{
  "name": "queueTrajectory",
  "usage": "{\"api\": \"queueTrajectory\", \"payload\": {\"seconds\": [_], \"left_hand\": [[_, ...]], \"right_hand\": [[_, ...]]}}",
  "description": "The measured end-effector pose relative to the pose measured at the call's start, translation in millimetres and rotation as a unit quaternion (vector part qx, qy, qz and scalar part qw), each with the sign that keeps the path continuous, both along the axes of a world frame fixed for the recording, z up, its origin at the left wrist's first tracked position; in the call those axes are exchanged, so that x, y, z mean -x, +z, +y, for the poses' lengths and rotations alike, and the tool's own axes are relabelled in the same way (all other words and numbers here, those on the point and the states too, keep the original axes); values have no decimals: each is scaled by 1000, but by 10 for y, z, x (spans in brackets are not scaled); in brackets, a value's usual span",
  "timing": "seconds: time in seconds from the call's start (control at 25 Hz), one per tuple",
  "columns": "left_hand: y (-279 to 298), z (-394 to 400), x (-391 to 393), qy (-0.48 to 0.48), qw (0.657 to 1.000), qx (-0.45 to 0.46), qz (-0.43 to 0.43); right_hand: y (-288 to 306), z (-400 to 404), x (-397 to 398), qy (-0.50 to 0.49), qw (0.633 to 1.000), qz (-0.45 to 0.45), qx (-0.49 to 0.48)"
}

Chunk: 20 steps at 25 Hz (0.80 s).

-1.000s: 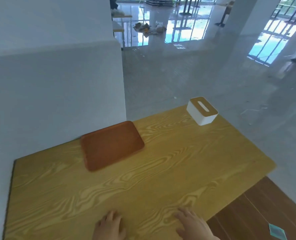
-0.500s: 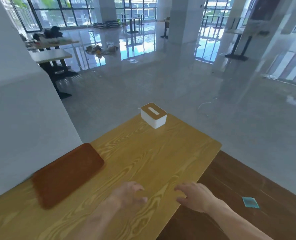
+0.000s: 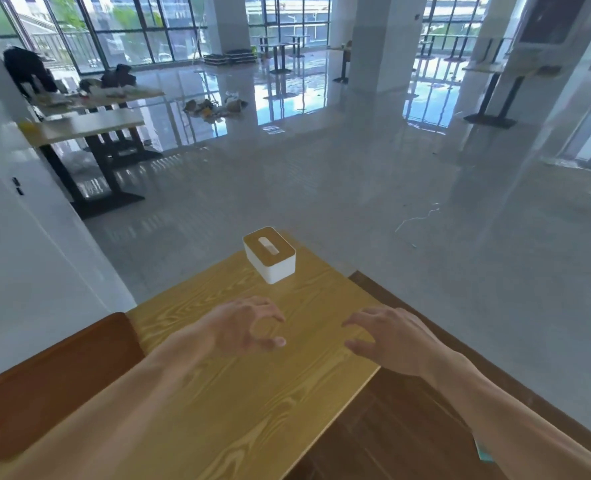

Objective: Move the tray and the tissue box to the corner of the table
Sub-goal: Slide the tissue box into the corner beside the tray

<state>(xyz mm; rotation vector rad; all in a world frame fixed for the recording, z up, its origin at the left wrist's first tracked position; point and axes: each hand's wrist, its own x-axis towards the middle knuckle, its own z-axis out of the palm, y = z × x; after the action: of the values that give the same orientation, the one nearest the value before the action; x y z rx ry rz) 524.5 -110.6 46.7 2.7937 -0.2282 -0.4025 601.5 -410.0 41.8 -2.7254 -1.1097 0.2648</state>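
A white tissue box [image 3: 270, 257] with a wooden lid stands at the far corner of the yellow wooden table [image 3: 238, 403]. A brown tray [image 3: 58, 379] lies flat at the table's left edge, against the white wall. My left hand [image 3: 249, 323] hovers over the table a short way in front of the box, fingers curled and apart, holding nothing. My right hand [image 3: 387, 336] is stretched out beside it near the table's right edge, fingers spread, also empty. Both hands are apart from the box and the tray.
A white wall [image 3: 27, 258] borders the table on the left. Dark wooden flooring [image 3: 391, 427] lies right of the table, grey shiny floor beyond. Other tables [image 3: 90, 126] with clutter stand far back left.
Both arms have reached forward over the table toward the tissue box. The view has swung right and upward, so the tray now sits at the lower left.
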Motion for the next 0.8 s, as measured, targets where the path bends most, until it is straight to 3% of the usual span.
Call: {"api": "queueTrajectory", "payload": {"seconds": [0.32, 0.8], "left_hand": [[-21, 265, -550, 49, 999, -1, -2], [-524, 1412, -1838, 90, 995, 14, 44]], "right_hand": [[13, 282, -841, 20, 1000, 4, 6], [-508, 1509, -2061, -4, 997, 29, 65]]}}
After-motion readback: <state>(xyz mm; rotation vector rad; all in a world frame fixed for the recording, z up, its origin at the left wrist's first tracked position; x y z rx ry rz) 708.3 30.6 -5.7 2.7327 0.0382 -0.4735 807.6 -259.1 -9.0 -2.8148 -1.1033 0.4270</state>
